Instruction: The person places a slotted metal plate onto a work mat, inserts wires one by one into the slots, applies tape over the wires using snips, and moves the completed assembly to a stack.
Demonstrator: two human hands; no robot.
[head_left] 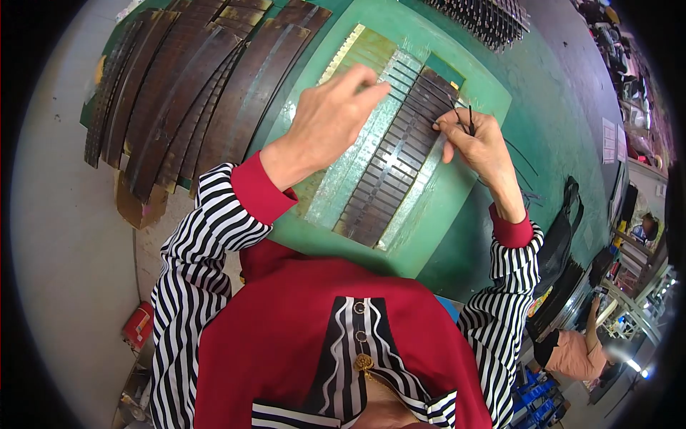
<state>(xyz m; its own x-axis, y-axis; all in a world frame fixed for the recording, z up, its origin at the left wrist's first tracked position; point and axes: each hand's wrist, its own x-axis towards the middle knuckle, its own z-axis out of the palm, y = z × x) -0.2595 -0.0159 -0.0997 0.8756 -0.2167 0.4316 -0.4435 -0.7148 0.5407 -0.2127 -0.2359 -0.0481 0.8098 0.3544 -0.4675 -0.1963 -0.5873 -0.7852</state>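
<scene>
A dark slotted plate (pixel 386 168) with thin black strips lying across it rests on a green board (pixel 421 247), between clear shiny bands. Over the plate's upper right edge, my right hand (pixel 475 139) pinches thin black strips, some sticking up between its fingers. My left hand (pixel 332 118) hovers at the plate's upper left, fingers bent and thumb near the forefinger; blur hides whether anything is between them. A yellowish ruled piece (pixel 361 53) lies beyond my left hand.
Long dark curved plates (pixel 179 86) are piled at the left of the green table. A bundle of black metal parts (pixel 482 18) lies at the top. On the right are a black bag (pixel 561 232) and a person in a pink top (pixel 577 354).
</scene>
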